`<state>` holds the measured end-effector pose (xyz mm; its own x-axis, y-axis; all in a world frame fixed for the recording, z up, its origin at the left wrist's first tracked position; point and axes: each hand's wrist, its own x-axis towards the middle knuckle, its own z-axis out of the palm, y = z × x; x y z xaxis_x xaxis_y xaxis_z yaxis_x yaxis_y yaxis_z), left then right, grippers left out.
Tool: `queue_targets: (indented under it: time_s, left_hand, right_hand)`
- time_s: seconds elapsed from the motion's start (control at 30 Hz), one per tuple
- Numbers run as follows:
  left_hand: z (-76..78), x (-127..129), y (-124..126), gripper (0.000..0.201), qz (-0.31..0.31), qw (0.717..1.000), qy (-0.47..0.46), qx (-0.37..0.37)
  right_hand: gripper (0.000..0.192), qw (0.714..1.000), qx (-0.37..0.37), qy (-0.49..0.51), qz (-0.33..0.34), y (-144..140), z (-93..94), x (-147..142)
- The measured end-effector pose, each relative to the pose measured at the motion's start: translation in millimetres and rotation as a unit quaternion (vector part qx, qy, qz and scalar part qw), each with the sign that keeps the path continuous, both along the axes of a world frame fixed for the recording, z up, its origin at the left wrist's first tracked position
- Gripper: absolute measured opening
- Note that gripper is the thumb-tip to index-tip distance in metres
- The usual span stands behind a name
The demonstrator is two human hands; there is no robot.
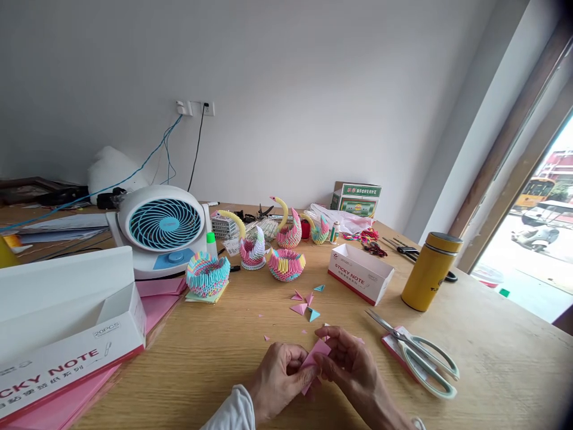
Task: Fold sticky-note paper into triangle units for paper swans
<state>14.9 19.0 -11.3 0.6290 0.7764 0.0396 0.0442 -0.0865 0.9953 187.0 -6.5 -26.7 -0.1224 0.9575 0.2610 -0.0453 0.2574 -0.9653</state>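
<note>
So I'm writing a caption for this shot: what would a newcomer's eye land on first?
Probably the two hands at the bottom centre, left hand and right hand, pinching a pink paper piece between them. Next, the row of rainbow paper swans mid-table beside the white and blue fan, then the yellow flask and scissors on the right.

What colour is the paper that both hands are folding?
Pink; the paper shows best in the head view.
</note>
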Motion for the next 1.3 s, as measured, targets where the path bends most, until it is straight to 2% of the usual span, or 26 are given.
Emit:
queue_targets:
  time_s: [0.2,0.37,0.5,0.57,0.67,0.77,0.83,0.93,1.2,1.3]
  left_hand:
    - [5.6,0,-3,0.038,0.006,1.0,0.006,-0.016]
    - [3.7,-2,-1,0.034,0.007,1.0,0.002,-0.017]
    - [2.0,-3,1,0.035,0.006,1.0,0.016,-0.013]
    - [3.2,-5,2,0.035,0.026,0.999,0.037,0.01]
    - [7.8,-7,2,0.033,0.083,0.991,0.051,0.091]
    - [11.8,-7,0,0.037,0.086,0.987,0.049,0.126]
    - [12.5,-6,0,0.034,0.064,0.989,0.055,0.125]
    - [11.0,-4,0,0.034,0.056,0.989,0.064,0.117]
    - [12.8,-2,1,0.038,0.046,0.997,0.02,0.059]
    - [14.6,-3,0,0.038,0.039,0.998,0.017,0.05]
  right_hand:
    - [0.032,1.0,0.0,-0.009,-0.014,-2,13.2,2]
    - [0.038,0.998,-0.022,0.001,-0.062,-4,29.9,9]
    - [0.04,0.996,-0.026,0.016,-0.084,-4,32.6,14]
    - [0.039,0.995,-0.019,0.013,-0.095,-3,31.9,16]
    - [0.039,0.994,-0.006,0.01,-0.112,-2,30.3,17]
    - [0.038,0.997,-0.008,-0.003,-0.083,-3,28.1,14]
    - [0.036,0.998,-0.01,-0.025,-0.05,-5,27.0,11]
    - [0.034,0.998,-0.006,-0.052,-0.036,-7,27.2,7]
    - [0.04,0.999,-0.026,-0.033,-0.035,-5,31.4,10]
    - [0.04,0.998,-0.031,-0.01,-0.054,-5,35.3,12]
